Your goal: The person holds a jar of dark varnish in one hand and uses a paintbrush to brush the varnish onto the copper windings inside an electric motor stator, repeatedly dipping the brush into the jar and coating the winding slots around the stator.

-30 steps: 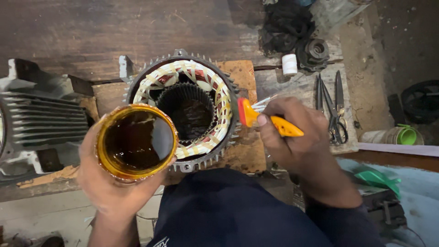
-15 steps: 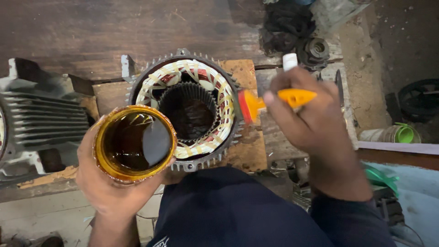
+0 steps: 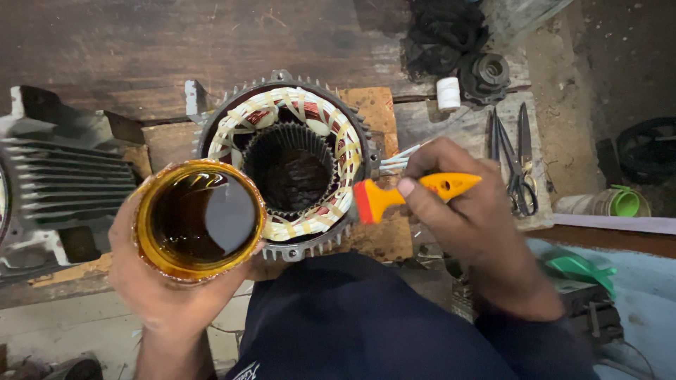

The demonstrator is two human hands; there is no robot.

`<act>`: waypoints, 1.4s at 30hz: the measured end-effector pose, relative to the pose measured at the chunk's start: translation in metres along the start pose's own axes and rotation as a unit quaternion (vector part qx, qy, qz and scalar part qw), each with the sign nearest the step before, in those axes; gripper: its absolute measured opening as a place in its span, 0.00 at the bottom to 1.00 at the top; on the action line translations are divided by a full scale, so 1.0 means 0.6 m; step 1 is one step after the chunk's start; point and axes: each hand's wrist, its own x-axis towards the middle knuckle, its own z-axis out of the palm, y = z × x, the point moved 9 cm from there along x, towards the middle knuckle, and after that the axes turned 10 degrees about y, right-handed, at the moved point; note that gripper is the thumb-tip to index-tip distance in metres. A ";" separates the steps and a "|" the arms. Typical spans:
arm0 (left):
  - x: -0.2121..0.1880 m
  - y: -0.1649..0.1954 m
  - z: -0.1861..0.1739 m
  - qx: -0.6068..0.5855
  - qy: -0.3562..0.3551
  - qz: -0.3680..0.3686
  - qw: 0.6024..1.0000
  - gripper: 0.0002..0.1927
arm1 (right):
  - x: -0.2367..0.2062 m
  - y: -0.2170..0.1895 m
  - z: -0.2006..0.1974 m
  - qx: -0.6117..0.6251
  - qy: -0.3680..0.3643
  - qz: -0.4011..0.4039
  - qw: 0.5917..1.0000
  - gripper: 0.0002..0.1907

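My left hand cups a round yellow tin from below, holding it open end up, with dark brown liquid inside. It overlaps the lower left rim of a motor stator, a ribbed metal ring with copper windings wrapped in white and yellow tape. My right hand grips a small paintbrush with an orange-yellow handle. Its head lies against the stator's right rim. White leads stick out of the stator beside that hand.
A finned grey motor housing lies at the left. The stator rests on a wooden block. Scissors, a white spool, a dark metal part, a green-capped roll and green items lie to the right.
My right hand has turned the brush from pointing up-left to lying level, its head lower against the stator's right rim. The tin in my left hand has hardly moved.
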 end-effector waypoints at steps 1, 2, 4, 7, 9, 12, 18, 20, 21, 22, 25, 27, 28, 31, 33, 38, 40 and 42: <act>0.000 0.002 -0.001 0.010 0.001 0.006 1.000 0.46 | -0.008 0.016 0.003 0.056 -0.006 0.041 0.998 0.05; -0.001 0.003 0.000 0.014 0.000 0.008 1.000 0.46 | -0.013 0.028 -0.002 0.090 0.018 0.059 0.994 0.05; -0.002 0.004 0.000 0.019 -0.002 0.010 1.000 0.46 | -0.015 0.059 -0.008 0.158 0.066 0.094 0.981 0.06; -0.003 0.008 0.002 0.017 0.005 0.013 1.000 0.46 | -0.004 0.053 -0.030 0.015 0.145 -0.031 0.989 0.07; -0.002 0.011 0.003 0.023 0.007 0.020 1.000 0.46 | -0.005 0.027 -0.030 -0.056 0.151 -0.136 0.978 0.08; -0.004 0.017 0.004 0.044 0.006 0.029 0.999 0.47 | -0.024 -0.011 -0.020 -0.079 0.117 -0.233 0.962 0.08; -0.011 0.022 0.003 0.017 0.007 0.008 1.000 0.45 | -0.045 -0.023 -0.002 0.004 0.064 -0.209 0.976 0.10; -0.012 0.025 0.003 0.012 0.007 0.008 1.000 0.45 | -0.038 -0.016 -0.008 0.009 0.097 -0.216 0.972 0.11; -0.012 0.027 0.003 0.017 0.008 0.012 1.000 0.45 | -0.033 -0.009 -0.013 0.004 0.114 -0.215 0.970 0.12; -0.012 0.030 0.002 0.034 0.009 0.020 0.999 0.47 | -0.028 -0.003 -0.020 0.000 0.131 -0.214 0.968 0.13; -0.016 0.035 0.003 0.039 0.012 0.026 0.999 0.46 | -0.022 0.018 -0.046 -0.011 0.181 -0.187 0.966 0.10; -0.018 0.037 0.001 0.032 0.015 0.023 0.999 0.46 | -0.025 0.032 -0.065 0.083 0.198 -0.147 0.965 0.10; -0.018 0.038 -0.001 0.032 0.017 0.020 0.999 0.47 | -0.028 0.036 -0.068 0.122 0.194 -0.133 0.964 0.10; -0.021 0.036 -0.007 0.011 0.029 0.002 1.000 0.48 | -0.033 0.040 -0.065 0.177 0.170 -0.114 0.963 0.08; -0.023 0.036 -0.010 0.021 0.030 0.006 0.999 0.48 | -0.032 0.029 -0.048 0.055 0.126 -0.159 0.978 0.08; -0.028 0.036 -0.015 0.025 0.040 0.005 0.999 0.48 | -0.001 0.080 -0.074 0.183 0.170 -0.089 0.964 0.07; -0.029 0.036 -0.016 0.018 0.043 0.002 0.999 0.48 | 0.012 0.093 -0.084 0.213 0.179 -0.095 0.956 0.08; -0.029 0.038 -0.016 0.030 0.043 0.008 0.999 0.48 | 0.031 0.104 -0.076 0.216 0.151 -0.092 0.960 0.08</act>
